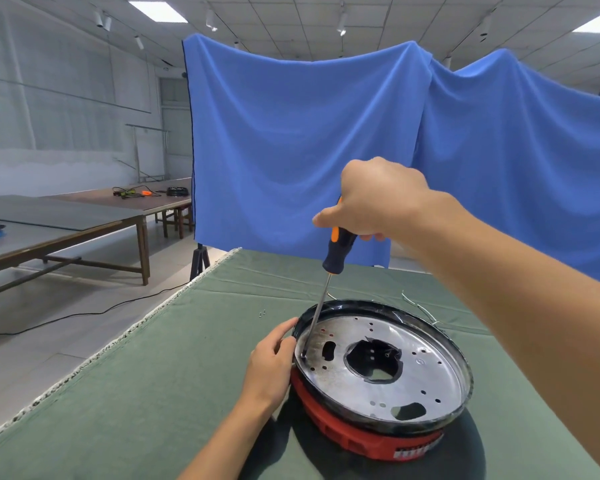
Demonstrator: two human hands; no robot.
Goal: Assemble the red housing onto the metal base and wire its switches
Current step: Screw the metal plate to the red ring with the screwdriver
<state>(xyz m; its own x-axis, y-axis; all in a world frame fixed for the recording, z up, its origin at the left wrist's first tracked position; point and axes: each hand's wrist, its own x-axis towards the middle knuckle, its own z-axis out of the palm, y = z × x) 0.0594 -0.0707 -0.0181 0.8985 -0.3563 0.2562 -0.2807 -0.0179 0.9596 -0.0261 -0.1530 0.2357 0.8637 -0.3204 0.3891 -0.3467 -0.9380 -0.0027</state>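
A round metal base [426, 368] with a dark rim and several holes sits on top of the red housing [354, 431] on the green cloth. My right hand [374, 199] grips the black and orange handle of a screwdriver [338, 252]. Its thin shaft slants down and its tip rests on the left inner part of the metal base. My left hand [274, 362] grips the base's left rim, thumb on the edge.
Two small screws [262, 313] lie on the green table cloth [153, 393] left of the base. White wires [420, 306] lie behind the base. A blue curtain [326, 150] hangs behind the table. Other tables [66, 223] stand far left.
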